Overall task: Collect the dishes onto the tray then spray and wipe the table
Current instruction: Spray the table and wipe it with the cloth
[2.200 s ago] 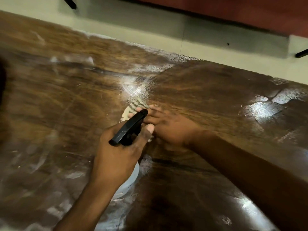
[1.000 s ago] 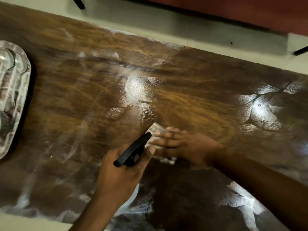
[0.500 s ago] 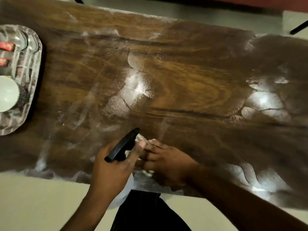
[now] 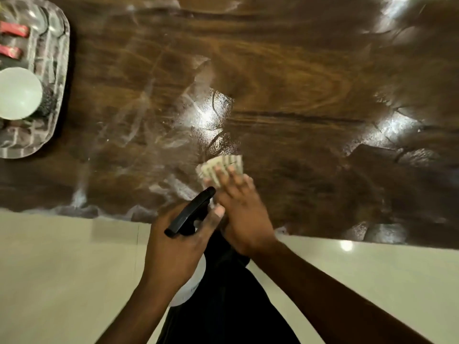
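My left hand [image 4: 173,247] grips a spray bottle [image 4: 191,212] with a black trigger head and a white body, held just off the table's near edge. My right hand [image 4: 242,209] lies flat, fingers spread, pressing a pale striped cloth [image 4: 223,165] onto the dark wooden table [image 4: 285,83] near its front edge. Wet streaks and shiny patches cover the tabletop. At the far left stands a silver tray [image 4: 58,70] carrying a white bowl [image 4: 18,93] and red-handled items [image 4: 13,29].
The pale tiled floor [image 4: 62,269] shows below the table's near edge. My dark clothing [image 4: 223,306] is visible between my arms. Bright light reflections sit on the wet wood at centre and right.
The view has tilted down and back, bringing the tray and floor into sight. My right hand has dragged the cloth toward the near edge, then slid it slightly forward. The left hand keeps the bottle.
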The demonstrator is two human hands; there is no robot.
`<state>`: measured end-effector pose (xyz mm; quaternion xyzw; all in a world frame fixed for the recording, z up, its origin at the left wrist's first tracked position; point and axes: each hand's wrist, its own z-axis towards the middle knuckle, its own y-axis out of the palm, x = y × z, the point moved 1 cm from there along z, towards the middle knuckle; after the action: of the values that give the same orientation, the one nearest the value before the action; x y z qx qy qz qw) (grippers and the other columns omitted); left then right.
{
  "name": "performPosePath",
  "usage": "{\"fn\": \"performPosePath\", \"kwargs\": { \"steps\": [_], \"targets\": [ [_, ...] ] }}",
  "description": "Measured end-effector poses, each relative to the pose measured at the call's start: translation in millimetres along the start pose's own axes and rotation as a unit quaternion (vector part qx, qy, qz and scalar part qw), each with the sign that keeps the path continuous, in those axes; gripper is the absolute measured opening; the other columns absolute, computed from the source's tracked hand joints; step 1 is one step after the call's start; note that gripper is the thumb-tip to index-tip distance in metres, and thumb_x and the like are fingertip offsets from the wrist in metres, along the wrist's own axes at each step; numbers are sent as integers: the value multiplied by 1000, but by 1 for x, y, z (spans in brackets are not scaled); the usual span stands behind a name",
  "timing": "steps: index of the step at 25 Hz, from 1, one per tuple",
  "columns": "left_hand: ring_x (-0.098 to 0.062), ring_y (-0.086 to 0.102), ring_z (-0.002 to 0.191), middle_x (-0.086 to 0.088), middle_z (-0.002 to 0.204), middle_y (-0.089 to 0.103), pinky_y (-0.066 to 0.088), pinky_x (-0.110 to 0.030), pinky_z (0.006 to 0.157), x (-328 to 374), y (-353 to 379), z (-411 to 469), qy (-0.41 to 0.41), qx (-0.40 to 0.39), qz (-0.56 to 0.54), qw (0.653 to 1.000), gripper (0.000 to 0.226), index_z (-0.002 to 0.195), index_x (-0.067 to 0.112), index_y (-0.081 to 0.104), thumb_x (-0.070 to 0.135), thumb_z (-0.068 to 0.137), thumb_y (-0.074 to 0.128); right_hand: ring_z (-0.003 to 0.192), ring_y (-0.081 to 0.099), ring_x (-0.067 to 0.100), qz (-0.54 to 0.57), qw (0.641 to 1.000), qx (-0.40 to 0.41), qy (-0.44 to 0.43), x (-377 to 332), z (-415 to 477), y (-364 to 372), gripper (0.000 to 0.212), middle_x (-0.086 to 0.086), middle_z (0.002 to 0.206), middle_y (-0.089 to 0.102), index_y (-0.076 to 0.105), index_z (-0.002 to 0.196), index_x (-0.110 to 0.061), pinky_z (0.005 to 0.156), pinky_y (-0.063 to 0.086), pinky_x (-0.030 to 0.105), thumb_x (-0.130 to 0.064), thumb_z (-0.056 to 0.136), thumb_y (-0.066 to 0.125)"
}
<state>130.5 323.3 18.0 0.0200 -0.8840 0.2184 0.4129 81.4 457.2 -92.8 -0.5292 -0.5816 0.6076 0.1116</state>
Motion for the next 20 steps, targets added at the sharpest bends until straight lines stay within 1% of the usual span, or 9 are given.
{"fn": "performPosePath", "kwargs": {
  "steps": [2,3,5,7,9,11,13,17,20],
  "targets": [
    [0,55,42,13,48,62,42,-9,51,-11,-7,-6,10,-16,7,1000,24,82,26,78,49,77,78,164,23,24,-67,985,-42,-156,13,-34,6,63,1,174,35,48,160,-25,132,23,50,-25,96,47],
    [-3,49,40,10,44,55,38,-10,49,-19,-11,-10,11,-26,9,1000,30,81,19,78,48,78,78,163,26,23,-103,979,-43,-172,29,-49,1,65,0,173,36,46,161,-26,132,25,49,-25,96,45],
    [-6,42,41,5,43,45,33,-14,48,-33,-20,-19,1,-50,7,999,40,81,9,76,49,78,76,165,22,21,-124,990,-7,-65,63,-78,-9,72,-3,176,29,37,166,-30,131,26,52,-17,95,45],
    [-6,44,44,2,47,47,35,-14,50,-44,-27,-25,-14,-61,3,998,36,80,13,77,50,78,77,166,19,23,-55,984,98,136,81,-103,-16,79,-1,177,26,37,166,-28,129,25,57,-9,90,46],
    [-4,50,49,4,51,54,39,-13,53,-51,-32,-27,-21,-62,6,998,29,77,21,76,50,78,79,165,19,27,21,931,210,297,60,-107,-3,72,3,177,27,41,165,-21,130,21,58,-12,93,46],
    [-3,54,53,14,54,58,41,-12,57,-56,-36,-26,-16,-78,10,997,24,73,25,73,47,80,81,166,15,29,48,892,253,372,11,-87,24,68,6,177,25,37,166,-21,131,17,57,-18,98,45],
    [-3,58,56,14,58,63,42,-12,60,-56,-43,-27,-3,-96,16,995,20,76,26,75,44,82,82,167,8,26,33,926,200,319,-43,-65,52,70,3,179,18,29,169,-25,133,15,54,-22,102,49],
    [0,57,51,13,55,64,42,-11,57,-49,-58,-21,14,-111,20,994,15,86,27,79,42,83,80,167,5,18,-22,998,41,44,-61,-69,61,70,-6,180,16,29,169,-31,134,16,49,-21,104,51],
    [-10,47,46,0,50,53,36,-17,52,-52,-75,-11,24,-101,33,994,33,83,12,77,45,83,78,166,16,20,-58,997,31,37,3,-113,29,74,-6,177,22,36,166,-32,132,23,50,-12,96,47]
  ]
}}
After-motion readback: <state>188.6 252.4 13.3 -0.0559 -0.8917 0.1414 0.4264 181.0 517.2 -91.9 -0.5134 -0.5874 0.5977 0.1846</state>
